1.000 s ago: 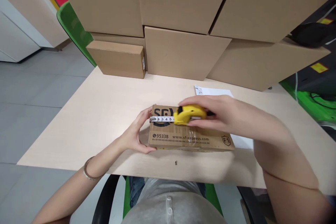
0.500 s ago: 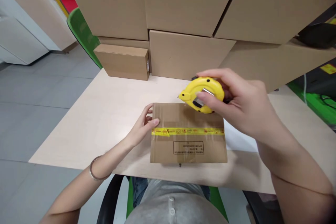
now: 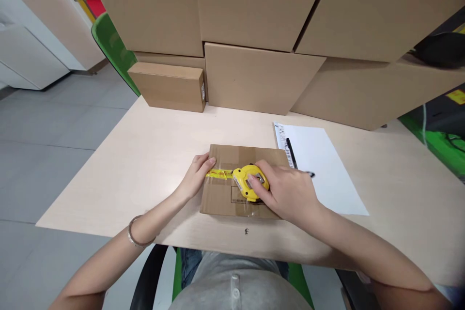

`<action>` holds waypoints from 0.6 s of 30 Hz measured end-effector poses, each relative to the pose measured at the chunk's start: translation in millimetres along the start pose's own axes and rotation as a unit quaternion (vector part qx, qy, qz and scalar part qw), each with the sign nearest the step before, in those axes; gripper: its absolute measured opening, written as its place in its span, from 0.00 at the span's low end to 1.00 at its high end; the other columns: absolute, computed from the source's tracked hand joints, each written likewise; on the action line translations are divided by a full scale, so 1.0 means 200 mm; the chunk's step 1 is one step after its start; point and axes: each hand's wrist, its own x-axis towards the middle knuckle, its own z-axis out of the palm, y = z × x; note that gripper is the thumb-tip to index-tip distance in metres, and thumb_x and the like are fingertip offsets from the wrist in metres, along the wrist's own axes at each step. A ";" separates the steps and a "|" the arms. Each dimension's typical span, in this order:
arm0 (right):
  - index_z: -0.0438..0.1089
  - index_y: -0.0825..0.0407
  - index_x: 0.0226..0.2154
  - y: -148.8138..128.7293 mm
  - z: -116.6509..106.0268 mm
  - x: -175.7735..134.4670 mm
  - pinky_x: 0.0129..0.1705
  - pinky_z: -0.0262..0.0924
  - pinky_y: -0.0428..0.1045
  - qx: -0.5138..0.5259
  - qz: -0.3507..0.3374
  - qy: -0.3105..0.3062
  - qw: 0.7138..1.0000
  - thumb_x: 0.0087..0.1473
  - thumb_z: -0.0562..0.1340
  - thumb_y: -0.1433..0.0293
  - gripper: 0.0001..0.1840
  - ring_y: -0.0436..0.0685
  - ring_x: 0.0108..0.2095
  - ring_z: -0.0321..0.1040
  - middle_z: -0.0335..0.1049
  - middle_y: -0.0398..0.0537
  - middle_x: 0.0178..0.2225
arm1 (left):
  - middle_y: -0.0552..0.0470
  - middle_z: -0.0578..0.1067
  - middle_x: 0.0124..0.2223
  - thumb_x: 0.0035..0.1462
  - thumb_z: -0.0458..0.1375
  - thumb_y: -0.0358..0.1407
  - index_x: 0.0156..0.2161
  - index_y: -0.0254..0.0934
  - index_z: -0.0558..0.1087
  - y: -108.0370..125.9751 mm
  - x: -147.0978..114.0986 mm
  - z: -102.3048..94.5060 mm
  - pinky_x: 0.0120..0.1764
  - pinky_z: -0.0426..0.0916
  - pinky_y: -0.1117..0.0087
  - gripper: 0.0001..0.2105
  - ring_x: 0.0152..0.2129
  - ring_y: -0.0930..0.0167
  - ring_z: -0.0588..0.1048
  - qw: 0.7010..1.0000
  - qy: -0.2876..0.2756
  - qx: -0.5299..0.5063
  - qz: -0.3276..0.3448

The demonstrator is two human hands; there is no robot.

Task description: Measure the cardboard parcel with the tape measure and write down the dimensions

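A small cardboard box [image 3: 223, 156] with a yellow printed tape strip lies on the table near its front edge. My left hand [image 3: 195, 174] grips the left side of the box, thumb on the top edge and fingers partly hidden behind it. Closed around a yellow tape measure [image 3: 244, 178], my right hand [image 3: 290, 188] is over the right part of the box. The tape measure is low at the box's top, its nose pointing left along the yellow strip. Whether any blade is drawn out, I cannot make out.
Right of the box, a white sheet of paper [image 3: 329, 169] lies on the table [image 3: 145, 164] with a black pen [image 3: 290, 151] on it. A closed carton [image 3: 174, 89] stands at the back left. Large cardboard panels [image 3: 254, 77] rise along the back.
My right hand has brought the tape measure down and toward me, from above the box's far right to its top. The box looks smaller, and more of the paper shows.
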 end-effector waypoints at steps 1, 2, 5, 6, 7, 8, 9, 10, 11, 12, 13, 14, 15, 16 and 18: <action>0.74 0.50 0.42 0.03 -0.02 0.01 0.25 0.47 0.51 0.016 0.005 -0.004 1.000 0.69 0.50 0.52 0.24 0.63 0.28 0.77 0.81 0.51 0.30 | 0.44 0.79 0.49 0.62 0.59 0.52 0.41 0.39 0.81 0.00 0.00 0.01 0.61 0.61 0.55 0.18 0.56 0.52 0.71 1.000 -0.004 -0.018 0.001; 0.74 0.49 0.44 0.08 -0.04 0.02 0.26 0.50 0.51 0.032 0.026 -0.005 0.999 0.69 0.50 0.51 0.25 0.62 0.28 0.77 0.81 0.50 0.30 | 0.44 0.79 0.50 0.62 0.59 0.53 0.43 0.39 0.80 -0.01 -0.01 0.01 0.61 0.62 0.55 0.19 0.57 0.53 0.71 0.999 -0.007 -0.039 0.000; 0.72 0.49 0.44 0.32 -0.07 0.08 0.32 0.57 0.52 0.014 0.179 -0.013 0.984 0.71 0.44 0.50 0.28 0.63 0.31 0.76 0.80 0.52 0.31 | 0.43 0.78 0.56 0.62 0.59 0.54 0.51 0.38 0.77 -0.01 -0.01 0.04 0.60 0.64 0.56 0.23 0.59 0.53 0.70 0.992 -0.039 -0.123 -0.008; 0.72 0.50 0.43 0.40 -0.05 0.10 0.36 0.59 0.54 -0.020 0.231 -0.037 0.972 0.72 0.42 0.51 0.30 0.66 0.36 0.77 0.80 0.56 0.34 | 0.42 0.77 0.58 0.61 0.60 0.55 0.52 0.38 0.76 -0.01 -0.01 0.04 0.60 0.64 0.56 0.24 0.60 0.53 0.71 0.988 -0.053 -0.147 -0.013; 0.73 0.51 0.42 0.49 -0.02 0.12 0.39 0.60 0.56 -0.042 0.272 -0.087 0.957 0.72 0.41 0.53 0.30 0.70 0.41 0.77 0.81 0.60 0.38 | 0.42 0.77 0.59 0.61 0.60 0.55 0.53 0.38 0.74 -0.01 -0.01 0.04 0.60 0.65 0.57 0.26 0.59 0.54 0.71 0.984 -0.064 -0.164 -0.017; 0.73 0.52 0.38 0.56 0.03 0.14 0.40 0.60 0.57 -0.040 0.287 -0.119 0.950 0.72 0.43 0.56 0.28 0.72 0.43 0.77 0.80 0.64 0.39 | 0.42 0.76 0.59 0.60 0.61 0.56 0.54 0.38 0.73 -0.01 -0.01 0.05 0.59 0.65 0.57 0.26 0.59 0.54 0.72 0.982 -0.070 -0.172 -0.021; 0.74 0.52 0.34 0.62 0.08 0.14 0.41 0.61 0.58 -0.032 0.293 -0.148 0.944 0.71 0.46 0.57 0.27 0.73 0.43 0.77 0.80 0.65 0.37 | 0.42 0.76 0.59 0.60 0.61 0.57 0.54 0.38 0.73 -0.01 0.00 0.05 0.59 0.65 0.57 0.27 0.58 0.54 0.72 0.982 -0.073 -0.173 -0.021; 0.73 0.52 0.30 0.66 0.14 0.14 0.41 0.62 0.59 -0.017 0.294 -0.173 0.940 0.69 0.49 0.56 0.26 0.73 0.42 0.77 0.80 0.65 0.35 | 0.43 0.76 0.59 0.60 0.60 0.57 0.53 0.38 0.73 -0.01 0.00 0.04 0.59 0.65 0.57 0.27 0.57 0.54 0.73 0.983 -0.073 -0.168 -0.019; 0.72 0.51 0.26 0.70 0.19 0.13 0.41 0.62 0.59 0.002 0.290 -0.187 0.939 0.68 0.52 0.56 0.25 0.73 0.40 0.77 0.79 0.64 0.33 | 0.43 0.76 0.58 0.61 0.60 0.58 0.53 0.38 0.73 -0.01 0.00 0.04 0.59 0.65 0.57 0.27 0.57 0.55 0.73 0.984 -0.071 -0.161 -0.015; 0.70 0.50 0.24 0.72 0.23 0.12 0.42 0.63 0.60 0.023 0.285 -0.195 0.938 0.67 0.54 0.56 0.24 0.72 0.40 0.77 0.78 0.62 0.31 | 0.43 0.76 0.58 0.61 0.59 0.58 0.53 0.38 0.73 -0.01 0.01 0.04 0.59 0.65 0.57 0.26 0.57 0.55 0.73 0.985 -0.069 -0.156 -0.011; 0.69 0.50 0.23 0.74 0.27 0.10 0.43 0.63 0.60 0.045 0.279 -0.197 0.939 0.66 0.55 0.55 0.24 0.71 0.39 0.77 0.78 0.60 0.30 | 0.43 0.76 0.58 0.62 0.59 0.58 0.53 0.38 0.73 -0.01 0.01 0.04 0.59 0.64 0.57 0.26 0.57 0.55 0.73 0.986 -0.068 -0.152 -0.007; 0.67 0.49 0.22 0.76 0.29 0.09 0.43 0.63 0.60 0.070 0.272 -0.194 0.940 0.66 0.55 0.56 0.24 0.70 0.38 0.76 0.77 0.59 0.30 | 0.43 0.76 0.58 0.62 0.59 0.57 0.53 0.38 0.72 -0.01 0.01 0.04 0.59 0.64 0.57 0.26 0.57 0.55 0.72 0.986 -0.068 -0.150 -0.005; 0.66 0.48 0.22 0.79 0.29 0.07 0.44 0.63 0.59 0.100 0.261 -0.188 0.942 0.66 0.54 0.56 0.24 0.68 0.37 0.75 0.76 0.58 0.30 | 0.43 0.76 0.58 0.62 0.58 0.57 0.53 0.38 0.72 -0.01 0.01 0.04 0.59 0.65 0.57 0.26 0.57 0.55 0.73 0.986 -0.070 -0.149 -0.005; 0.65 0.48 0.22 0.81 0.30 0.06 0.44 0.63 0.58 0.135 0.247 -0.178 0.943 0.66 0.52 0.56 0.24 0.66 0.36 0.74 0.76 0.56 0.30 | 0.43 0.76 0.58 0.62 0.59 0.57 0.53 0.38 0.72 -0.01 0.01 0.04 0.59 0.65 0.57 0.26 0.57 0.55 0.73 0.986 -0.071 -0.148 -0.005; 0.63 0.47 0.24 0.86 0.29 0.05 0.43 0.63 0.56 0.217 0.216 -0.155 0.939 0.67 0.49 0.52 0.24 0.61 0.33 0.70 0.73 0.51 0.29 | 0.42 0.76 0.59 0.62 0.59 0.58 0.54 0.37 0.72 -0.01 0.02 0.03 0.59 0.64 0.56 0.27 0.57 0.54 0.73 0.987 -0.073 -0.141 -0.003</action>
